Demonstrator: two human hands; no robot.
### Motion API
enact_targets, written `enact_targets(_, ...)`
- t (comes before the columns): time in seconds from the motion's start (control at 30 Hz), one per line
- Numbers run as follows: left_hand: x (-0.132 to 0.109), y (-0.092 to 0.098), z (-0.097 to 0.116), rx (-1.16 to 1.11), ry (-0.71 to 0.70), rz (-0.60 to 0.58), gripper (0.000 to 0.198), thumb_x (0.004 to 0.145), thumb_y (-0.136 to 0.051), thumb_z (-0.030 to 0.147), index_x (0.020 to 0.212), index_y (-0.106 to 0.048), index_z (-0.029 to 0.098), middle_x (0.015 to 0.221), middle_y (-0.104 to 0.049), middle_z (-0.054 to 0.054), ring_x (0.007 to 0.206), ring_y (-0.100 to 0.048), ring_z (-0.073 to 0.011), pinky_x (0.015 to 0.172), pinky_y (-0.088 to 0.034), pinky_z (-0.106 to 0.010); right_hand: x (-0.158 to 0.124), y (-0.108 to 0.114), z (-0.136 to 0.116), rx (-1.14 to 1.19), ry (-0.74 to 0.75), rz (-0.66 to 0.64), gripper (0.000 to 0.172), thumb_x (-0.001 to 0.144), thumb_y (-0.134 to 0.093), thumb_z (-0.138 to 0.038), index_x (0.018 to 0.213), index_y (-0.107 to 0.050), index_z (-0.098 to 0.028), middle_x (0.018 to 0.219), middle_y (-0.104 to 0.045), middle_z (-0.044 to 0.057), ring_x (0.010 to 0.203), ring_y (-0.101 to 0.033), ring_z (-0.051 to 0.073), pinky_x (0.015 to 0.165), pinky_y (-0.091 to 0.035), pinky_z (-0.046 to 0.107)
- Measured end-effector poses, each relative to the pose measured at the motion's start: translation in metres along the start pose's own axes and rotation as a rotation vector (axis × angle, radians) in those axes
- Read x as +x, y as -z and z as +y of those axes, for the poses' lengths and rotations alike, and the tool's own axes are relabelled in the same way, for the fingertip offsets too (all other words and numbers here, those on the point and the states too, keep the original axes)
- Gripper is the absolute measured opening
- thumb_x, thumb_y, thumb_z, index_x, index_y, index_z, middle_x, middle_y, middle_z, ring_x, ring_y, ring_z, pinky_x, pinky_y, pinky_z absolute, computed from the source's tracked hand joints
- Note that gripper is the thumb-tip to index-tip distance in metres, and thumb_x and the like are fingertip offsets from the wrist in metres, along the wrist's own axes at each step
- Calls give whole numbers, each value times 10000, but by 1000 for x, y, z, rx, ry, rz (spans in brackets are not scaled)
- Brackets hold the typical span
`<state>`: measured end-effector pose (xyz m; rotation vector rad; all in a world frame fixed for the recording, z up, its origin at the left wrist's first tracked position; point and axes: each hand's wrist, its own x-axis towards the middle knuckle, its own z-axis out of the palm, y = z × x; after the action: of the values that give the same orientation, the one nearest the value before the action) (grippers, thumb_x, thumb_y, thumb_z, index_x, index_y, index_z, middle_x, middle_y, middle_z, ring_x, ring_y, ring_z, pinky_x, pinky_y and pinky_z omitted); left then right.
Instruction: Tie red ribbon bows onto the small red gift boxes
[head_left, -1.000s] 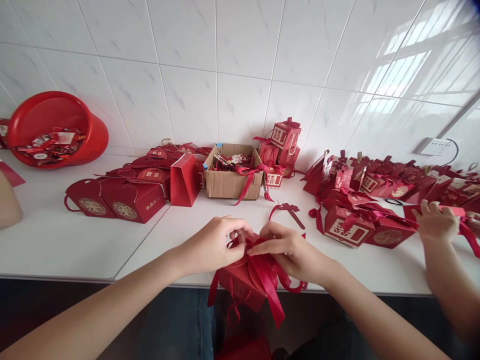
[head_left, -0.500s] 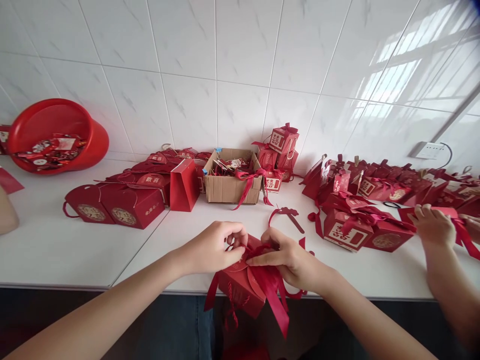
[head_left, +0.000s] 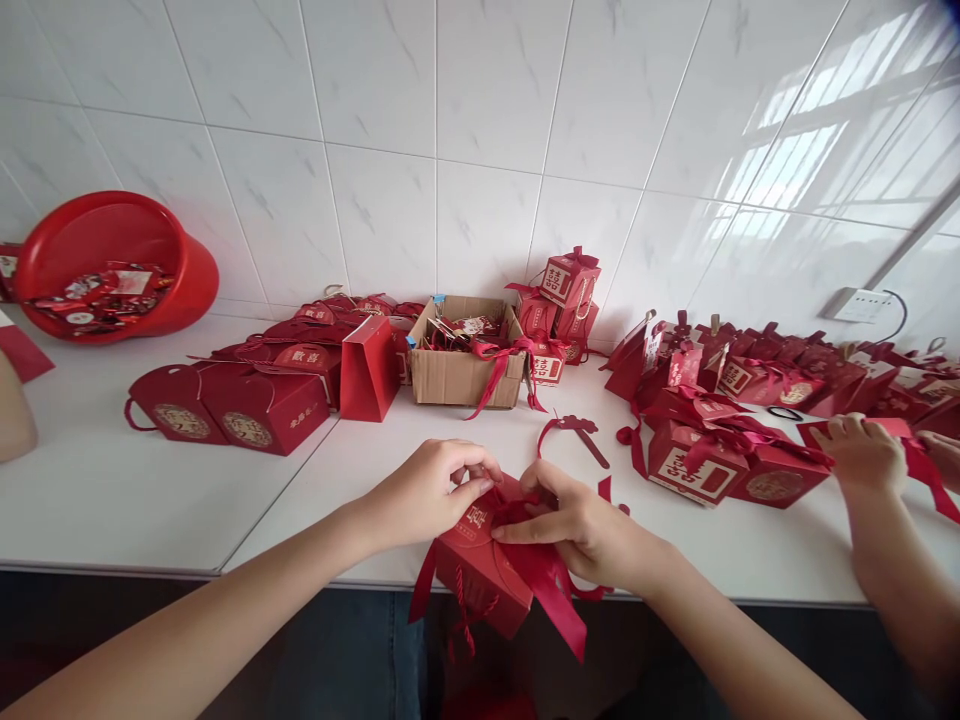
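A red gift box (head_left: 487, 585) with gold lettering on its lid sits tilted at the table's front edge, partly overhanging it. Red ribbon (head_left: 544, 590) lies across its top, the tails hanging down on both sides, and a twisted red cord (head_left: 463, 610) dangles in front. My left hand (head_left: 442, 490) is closed in a pinch on the ribbon at the back of the lid. From the other side, my right hand (head_left: 574, 520) grips the ribbon between thumb and curled fingers. The pinched part of the ribbon is mostly hidden by my fingers.
Behind the box stands a cardboard carton (head_left: 466, 375) of cards and ribbons. Red boxes (head_left: 251, 410) are grouped left, more boxes (head_left: 697, 460) right. A red tub (head_left: 199, 275) lies tipped with packets inside. Another person's hand (head_left: 862, 455) rests on a red box at right.
My left fingers have drawn slightly up and back, showing more lid lettering. My right thumb and fingers have shifted a little, and the ribbon tail has swung slightly right.
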<state>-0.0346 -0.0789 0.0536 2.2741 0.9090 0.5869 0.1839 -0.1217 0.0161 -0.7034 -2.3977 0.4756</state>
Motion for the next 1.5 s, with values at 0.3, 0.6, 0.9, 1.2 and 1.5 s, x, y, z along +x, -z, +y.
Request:
enact_targets(0.3, -3, 10, -3, 99, -117, -115, 124, 836, -533, 173, 872, -634, 235, 912, -590, 8, 831, -562, -135, 766, -434, -248, 0, 1, -1, 5, -21, 17, 494, 830, -443, 16, 1165, -666, -270, 1001, -441, 76, 872, -529, 155, 743, -512, 303)
enact_targets(0.6, 1, 15, 2, 165, -166, -162, 113, 788, -514, 101, 787, -572, 198, 843, -585, 3, 771, -539, -139, 702, -417, -242, 0, 0, 0, -9, -18, 19, 466, 860, -433, -19, 1165, -665, -283, 982, -438, 74, 873, -528, 162, 725, -516, 296)
enact_targets(0.9, 5, 19, 12, 238, -197, -212, 183, 859, -495, 137, 794, -643, 221, 794, -621, -14, 847, -517, -190, 736, -392, -281, 0, 0, 1, 27, -1, 36, 525, 813, -450, 43, 1167, -665, -280, 1002, -443, 72, 883, -533, 157, 772, -518, 303)
enact_targets(1.2, 2, 24, 14, 296, -116, -313, 96, 841, -567, 301, 799, -585, 216, 906, -508, -23, 923, -479, -198, 766, -405, -274, 0, -1, 4, 26, 3, 35, 595, 758, -416, 88, 1142, -676, -285, 963, -419, 59, 880, -520, 156, 706, -516, 282)
enact_targets(1.5, 3, 20, 13, 1, -82, -362, 59, 837, -556, 269, 830, -581, 216, 965, -510, -18, 952, -489, -177, 825, -429, -282, 0, -1, 2, 45, 20, 64, 568, 742, -412, 89, 1067, -711, -267, 951, -429, 56, 866, -520, 152, 732, -521, 289)
